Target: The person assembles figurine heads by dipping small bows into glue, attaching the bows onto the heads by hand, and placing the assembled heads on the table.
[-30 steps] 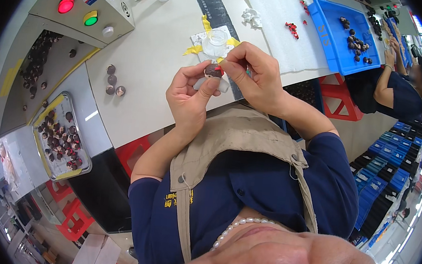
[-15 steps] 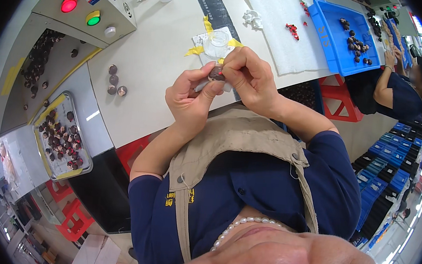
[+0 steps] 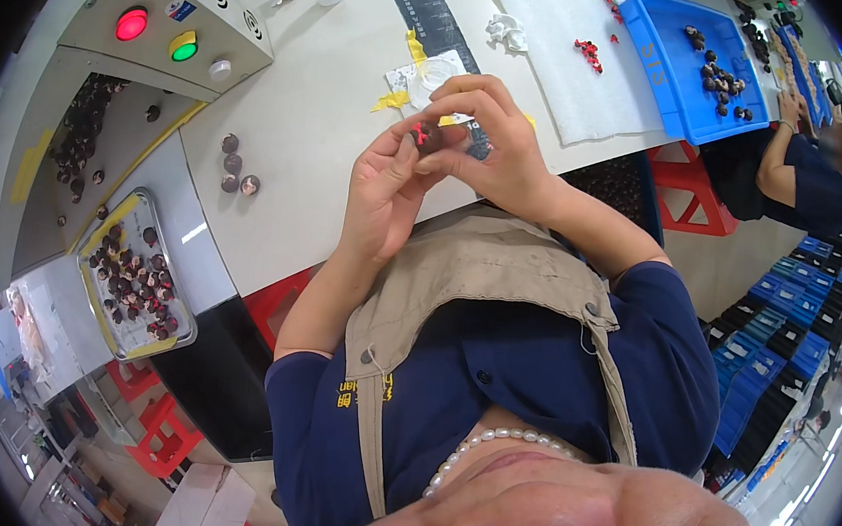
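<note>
Brown doll head: raised over the table, inside its near edge, near the clear dish
Red piece: now shows on the left hand's side; earlier it showed at the right fingertips, so the head appears turned
Left hand: grip narrow, holding the head between thumb and fingers
Right hand: fingers now arched wider, thumb against the head; whether this grip bears on it cannot be told
Work in hand: judged at checking or adjusting the red piece; firmness of attachment unconfirmed

Hands holding brown ball, red bow
</note>
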